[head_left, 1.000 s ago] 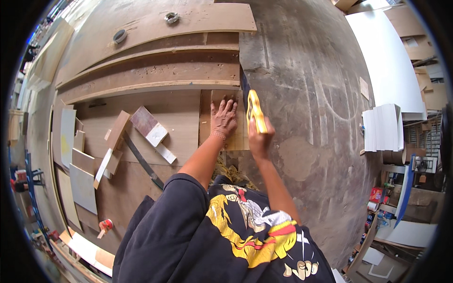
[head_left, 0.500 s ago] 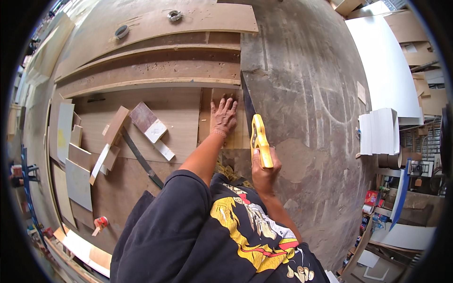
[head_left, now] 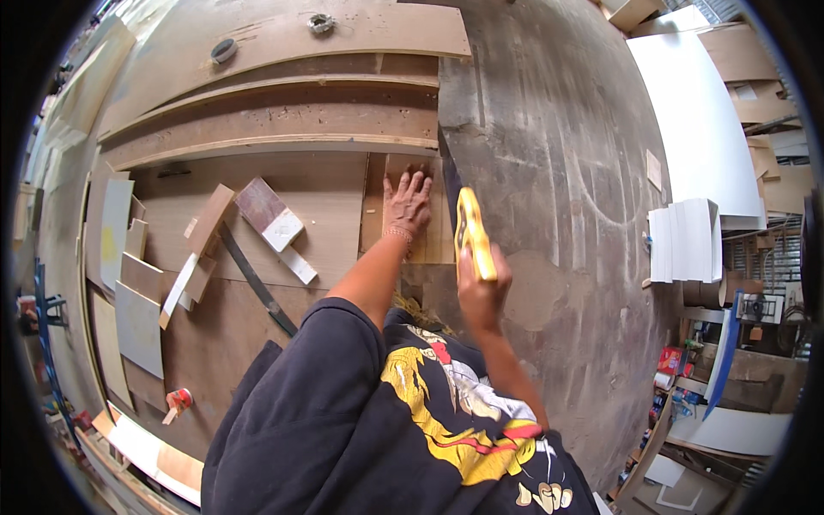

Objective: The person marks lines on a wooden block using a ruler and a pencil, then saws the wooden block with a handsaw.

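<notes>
My left hand point(head_left: 407, 206) lies palm down, fingers apart, on a light wooden board point(head_left: 434, 247) at the middle of the view. My right hand point(head_left: 481, 292) is closed on the yellow handle of a handsaw point(head_left: 472, 232), lower and to the right of my left hand. The saw's dark blade runs upward along the right edge of that board, partly hidden by the handle. Long plywood strips point(head_left: 283, 112) lie across the area just above the board, and a wide plywood sheet point(head_left: 330, 215) lies to its left.
Wood offcuts point(head_left: 270, 215) and a dark metal strip point(head_left: 253, 275) lie left. Two rolls point(head_left: 223, 50) rest on the upper plywood. A small red can point(head_left: 178, 400) sits lower left. Stacked white boards point(head_left: 682, 240) and a white sheet point(head_left: 691, 120) are at the right, beside a stained grey floor point(head_left: 558, 154).
The saw and my right hand moved down toward me between a second and half a second ago, then slightly back up. My left hand stays on the board. The view has shifted slightly.
</notes>
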{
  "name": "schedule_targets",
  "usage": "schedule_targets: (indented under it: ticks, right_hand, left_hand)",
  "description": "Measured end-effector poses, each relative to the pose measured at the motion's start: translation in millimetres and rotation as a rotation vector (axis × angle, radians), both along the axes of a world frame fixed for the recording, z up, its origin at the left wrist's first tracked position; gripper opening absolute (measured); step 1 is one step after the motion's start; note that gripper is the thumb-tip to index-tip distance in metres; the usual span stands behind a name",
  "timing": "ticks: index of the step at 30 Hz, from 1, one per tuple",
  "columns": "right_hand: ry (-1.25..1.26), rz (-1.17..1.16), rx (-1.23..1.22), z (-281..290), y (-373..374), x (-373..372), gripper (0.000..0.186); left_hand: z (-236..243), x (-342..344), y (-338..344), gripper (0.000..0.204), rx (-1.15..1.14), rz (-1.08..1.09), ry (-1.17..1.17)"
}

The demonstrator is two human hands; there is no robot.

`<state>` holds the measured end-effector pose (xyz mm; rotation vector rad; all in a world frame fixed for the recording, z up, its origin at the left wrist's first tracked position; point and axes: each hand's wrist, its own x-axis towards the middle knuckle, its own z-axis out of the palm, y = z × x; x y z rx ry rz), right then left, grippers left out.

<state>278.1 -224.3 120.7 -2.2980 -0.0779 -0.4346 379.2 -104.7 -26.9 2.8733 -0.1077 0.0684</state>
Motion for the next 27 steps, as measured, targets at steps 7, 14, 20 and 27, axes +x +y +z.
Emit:
schedule_targets:
  ticks: [7,14,20,27]
  right_hand:
    - [0.143,-0.067,0.251,-1,-1,-23,0.008]
    - [-0.129,-0.074,0.139,-52,19,57,0.011]
    - [0.138,-0.163,0.385,-54,3,37,0.007]
    - [0.007,-0.046,0.291,-67,-4,52,0.008]
  left_hand:
    - [-5,-2,1,0.041,-0.004,0.003,-0.031]
    - [2,1,-6,0.042,0.010,-0.029,-0.050]
    - [-1,-3,-2,0.041,-0.072,-0.004,-0.097]
    - [0,-1,-7,0.040,-0.076,0.110,-0.056]
